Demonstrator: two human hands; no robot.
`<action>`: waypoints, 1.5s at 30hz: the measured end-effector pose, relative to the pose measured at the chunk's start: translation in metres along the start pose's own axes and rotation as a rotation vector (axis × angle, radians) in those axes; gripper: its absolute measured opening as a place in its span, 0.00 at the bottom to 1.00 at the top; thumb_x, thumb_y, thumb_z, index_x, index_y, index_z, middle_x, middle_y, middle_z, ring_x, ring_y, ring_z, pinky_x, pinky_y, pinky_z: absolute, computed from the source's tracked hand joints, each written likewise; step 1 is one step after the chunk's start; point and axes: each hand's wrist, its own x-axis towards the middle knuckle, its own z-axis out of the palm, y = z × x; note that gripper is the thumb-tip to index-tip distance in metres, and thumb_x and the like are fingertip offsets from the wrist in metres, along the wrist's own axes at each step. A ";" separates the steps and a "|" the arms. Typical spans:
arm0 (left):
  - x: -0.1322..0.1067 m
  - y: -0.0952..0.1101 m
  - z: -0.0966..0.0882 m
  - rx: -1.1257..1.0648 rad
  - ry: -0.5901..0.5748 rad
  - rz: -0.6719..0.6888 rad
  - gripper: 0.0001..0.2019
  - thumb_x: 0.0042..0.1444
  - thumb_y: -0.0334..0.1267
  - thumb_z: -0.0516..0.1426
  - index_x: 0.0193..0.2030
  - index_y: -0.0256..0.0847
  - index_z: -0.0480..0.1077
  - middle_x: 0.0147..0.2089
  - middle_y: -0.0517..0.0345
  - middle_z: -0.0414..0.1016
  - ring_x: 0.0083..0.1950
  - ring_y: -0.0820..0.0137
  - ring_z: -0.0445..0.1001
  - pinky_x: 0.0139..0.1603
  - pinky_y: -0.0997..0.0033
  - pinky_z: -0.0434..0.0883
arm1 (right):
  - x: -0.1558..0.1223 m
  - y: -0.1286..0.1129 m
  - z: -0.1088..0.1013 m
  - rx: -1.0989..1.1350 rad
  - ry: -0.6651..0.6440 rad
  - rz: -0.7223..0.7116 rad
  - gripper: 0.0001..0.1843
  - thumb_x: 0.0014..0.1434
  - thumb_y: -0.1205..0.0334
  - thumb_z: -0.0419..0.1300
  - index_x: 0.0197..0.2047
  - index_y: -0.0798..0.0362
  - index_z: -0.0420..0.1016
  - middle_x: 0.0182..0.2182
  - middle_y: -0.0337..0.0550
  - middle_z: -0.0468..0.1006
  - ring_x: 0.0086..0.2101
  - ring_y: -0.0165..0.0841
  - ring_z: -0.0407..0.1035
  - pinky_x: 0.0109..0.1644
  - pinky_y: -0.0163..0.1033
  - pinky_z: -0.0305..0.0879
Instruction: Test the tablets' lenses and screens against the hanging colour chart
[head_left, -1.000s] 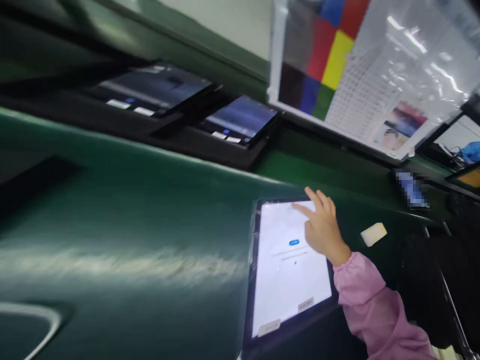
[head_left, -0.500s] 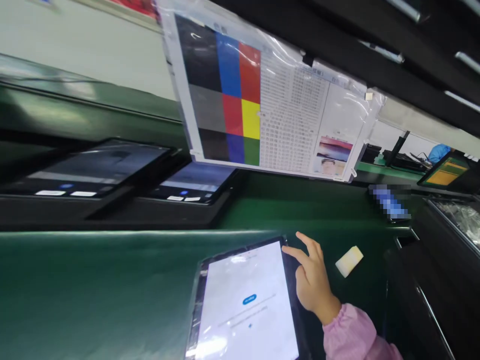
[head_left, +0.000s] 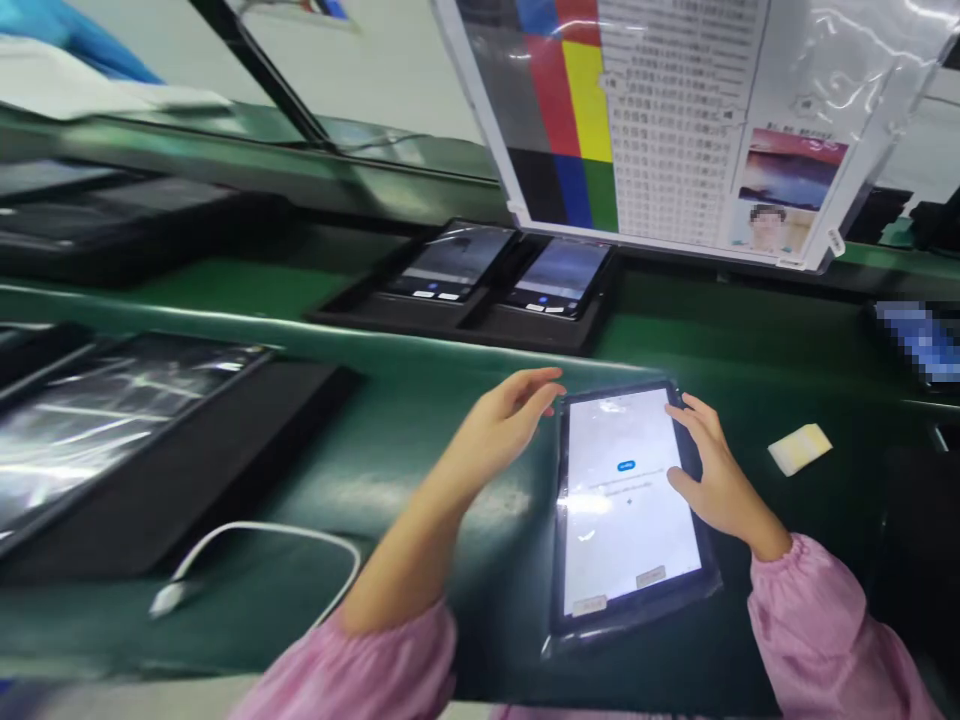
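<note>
Head view, one lit tablet (head_left: 626, 500) between left hand (head_left: 502, 420), right hand (head_left: 712, 470)

Tablet (head_left: 630, 500) text apparently too blurred.

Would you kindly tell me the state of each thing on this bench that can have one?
front tablet, screen lit white, lying flat on the mat.
left hand, open, by the tablet's left edge.
right hand, open, fingers at its right edge.
two rear tablets, screens on, dim, in a black tray.
left tablet, screen dark.
white cable, free end unplugged.
</note>
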 end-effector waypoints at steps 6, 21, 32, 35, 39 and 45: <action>0.042 -0.031 0.036 -0.122 -0.045 -0.058 0.35 0.50 0.60 0.58 0.58 0.36 0.71 0.55 0.42 0.79 0.57 0.54 0.77 0.58 0.58 0.72 | -0.003 0.008 0.010 -0.024 0.029 0.058 0.31 0.64 0.65 0.55 0.69 0.43 0.62 0.72 0.48 0.53 0.71 0.43 0.51 0.75 0.59 0.52; 0.052 -0.013 0.053 -0.071 -0.205 -0.117 0.42 0.42 0.50 0.70 0.64 0.35 0.69 0.37 0.57 0.81 0.37 0.62 0.78 0.39 0.65 0.70 | -0.008 0.017 0.013 0.087 0.123 0.087 0.24 0.73 0.55 0.55 0.69 0.42 0.61 0.69 0.51 0.60 0.68 0.44 0.58 0.69 0.58 0.64; 0.041 -0.027 0.023 -0.091 -0.223 -0.083 0.28 0.56 0.50 0.59 0.60 0.37 0.73 0.39 0.54 0.79 0.39 0.63 0.75 0.42 0.63 0.71 | -0.010 0.020 0.007 0.179 0.137 0.175 0.24 0.72 0.52 0.56 0.69 0.40 0.61 0.68 0.49 0.62 0.65 0.46 0.63 0.68 0.61 0.64; 0.040 -0.028 0.016 -0.131 -0.326 -0.090 0.32 0.55 0.48 0.59 0.65 0.36 0.69 0.48 0.50 0.80 0.47 0.59 0.77 0.48 0.62 0.72 | -0.009 0.020 0.007 0.177 0.140 0.178 0.24 0.72 0.52 0.56 0.68 0.40 0.61 0.68 0.49 0.62 0.65 0.46 0.63 0.68 0.61 0.65; 0.038 -0.025 0.007 -0.171 -0.398 -0.083 0.32 0.54 0.45 0.59 0.66 0.39 0.68 0.54 0.49 0.79 0.55 0.56 0.77 0.57 0.59 0.72 | -0.010 0.021 0.006 0.171 0.131 0.194 0.24 0.72 0.51 0.56 0.68 0.40 0.62 0.68 0.49 0.63 0.65 0.46 0.63 0.68 0.61 0.63; 0.037 -0.025 0.000 -0.174 -0.446 -0.021 0.32 0.50 0.41 0.61 0.65 0.44 0.70 0.63 0.51 0.76 0.60 0.55 0.75 0.62 0.59 0.70 | -0.011 0.022 0.005 0.150 0.123 0.199 0.25 0.72 0.50 0.56 0.69 0.41 0.61 0.68 0.50 0.63 0.65 0.46 0.62 0.69 0.60 0.63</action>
